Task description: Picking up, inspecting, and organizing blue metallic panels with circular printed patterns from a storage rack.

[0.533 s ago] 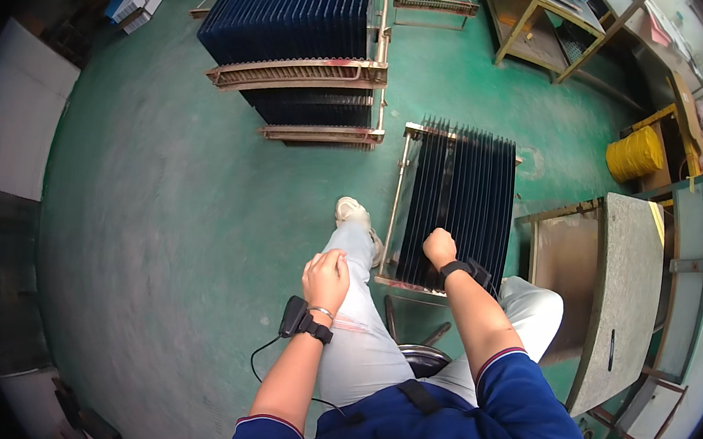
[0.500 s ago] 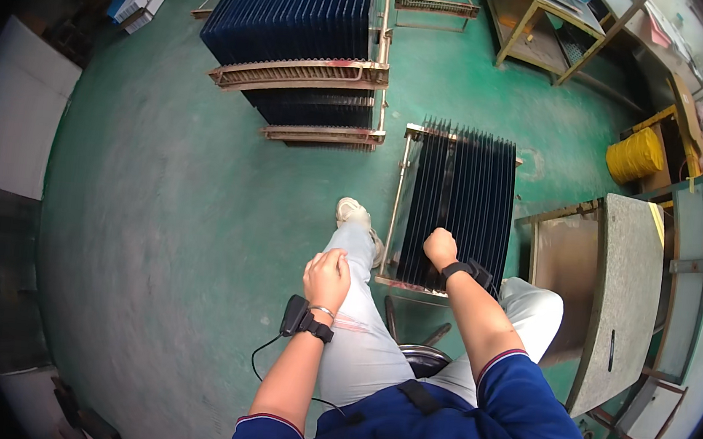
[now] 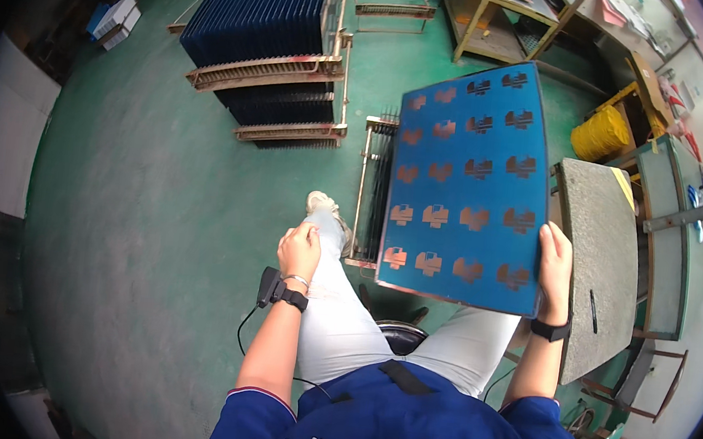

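A large blue panel (image 3: 456, 191) with rows of copper-coloured patterns is tilted up in front of me, its patterned face toward me. My right hand (image 3: 556, 269) is closed on the panel's right edge, fingers partly hidden behind it. On my left thigh rests my left hand (image 3: 299, 250), fingers curled and nothing seen in them. Behind the panel, mostly covered by it, stands a low metal rack (image 3: 363, 191) with dark sheets in it.
A larger slotted rack (image 3: 264, 74) packed with dark panels stands at the far left. To my right is a grey-topped table (image 3: 601, 269) with a black pen (image 3: 593, 310) on it. Further back are a yellow spool (image 3: 601, 133) and a wooden workbench (image 3: 497, 30).
My right hand has gone from above the low rack to the right side, and it now holds a blue panel upright. My left hand stays on the thigh. The whole view has shifted slightly.
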### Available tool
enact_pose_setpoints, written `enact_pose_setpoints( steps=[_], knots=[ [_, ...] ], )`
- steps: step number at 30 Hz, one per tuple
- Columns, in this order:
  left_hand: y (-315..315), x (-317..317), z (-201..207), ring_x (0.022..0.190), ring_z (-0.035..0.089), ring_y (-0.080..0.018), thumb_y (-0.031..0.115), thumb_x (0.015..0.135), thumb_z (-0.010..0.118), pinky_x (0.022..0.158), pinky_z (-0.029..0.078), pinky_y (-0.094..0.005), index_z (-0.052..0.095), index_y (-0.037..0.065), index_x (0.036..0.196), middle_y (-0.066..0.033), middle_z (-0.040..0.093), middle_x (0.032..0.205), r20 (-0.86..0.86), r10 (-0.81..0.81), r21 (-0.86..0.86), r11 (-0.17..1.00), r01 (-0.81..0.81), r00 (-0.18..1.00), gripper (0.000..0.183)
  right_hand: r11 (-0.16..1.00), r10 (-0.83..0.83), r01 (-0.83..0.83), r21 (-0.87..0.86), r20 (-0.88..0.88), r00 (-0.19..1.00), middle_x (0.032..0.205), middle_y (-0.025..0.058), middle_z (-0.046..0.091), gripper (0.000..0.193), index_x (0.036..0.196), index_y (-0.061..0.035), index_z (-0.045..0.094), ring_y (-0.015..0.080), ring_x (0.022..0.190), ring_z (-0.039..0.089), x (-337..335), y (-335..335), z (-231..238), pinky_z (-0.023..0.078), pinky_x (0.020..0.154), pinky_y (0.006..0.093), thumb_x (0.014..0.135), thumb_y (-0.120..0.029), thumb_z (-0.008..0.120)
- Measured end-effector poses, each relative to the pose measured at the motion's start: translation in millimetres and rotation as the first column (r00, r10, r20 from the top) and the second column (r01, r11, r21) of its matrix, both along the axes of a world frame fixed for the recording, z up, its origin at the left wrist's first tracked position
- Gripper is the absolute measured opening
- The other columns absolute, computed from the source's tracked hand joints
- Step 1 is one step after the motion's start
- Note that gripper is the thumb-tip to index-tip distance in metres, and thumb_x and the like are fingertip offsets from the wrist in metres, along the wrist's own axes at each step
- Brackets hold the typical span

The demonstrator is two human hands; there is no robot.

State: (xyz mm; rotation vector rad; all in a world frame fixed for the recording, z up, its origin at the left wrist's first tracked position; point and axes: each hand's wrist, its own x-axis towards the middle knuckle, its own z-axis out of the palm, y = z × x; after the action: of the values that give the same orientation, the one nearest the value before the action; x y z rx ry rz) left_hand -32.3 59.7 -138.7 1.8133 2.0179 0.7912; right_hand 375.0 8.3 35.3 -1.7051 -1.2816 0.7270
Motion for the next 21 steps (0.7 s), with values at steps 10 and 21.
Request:
enact_pose_setpoints(
  steps=[10,21],
  knots=[
    [-66.4,79.8,70.7,0.103,0.058,-0.024,0.028,0.093,0.054,0.095,0.042,-0.0416,0.049,0.0,0.123,-0.0115,0.058,0.116,0.984,-0.145,0.046,0.777,0.628,0.108,0.042,0.931,0.048,0.215,0.293,-0.686,0.726,0.107,0.0086,0.061,0.035,0.117,0.0047,0.053,0.0136,0.095,0.058,-18.0,-58.1,-17.8,0.046,0.084,0.0275,0.098,-0.023,0.046],
    [-87.4,93.3,153.7,0.119,0.048,-0.0199,0.008,0.089,0.056,0.099,0.04,-0.0408,0.039,0.012,0.134,-0.0046,0.049,0.129,0.957,-0.042,0.182,0.857,0.482,-0.288,0.048,0.92,0.372,0.002,0.393,-0.873,0.314,0.114,0.0108,0.058,0.038,0.129,0.0013,0.041,0.0174,0.099,0.059,-49.1,-57.9,-27.8,0.052,0.079,0.0306,0.097,-0.019,0.046]
  ],
)
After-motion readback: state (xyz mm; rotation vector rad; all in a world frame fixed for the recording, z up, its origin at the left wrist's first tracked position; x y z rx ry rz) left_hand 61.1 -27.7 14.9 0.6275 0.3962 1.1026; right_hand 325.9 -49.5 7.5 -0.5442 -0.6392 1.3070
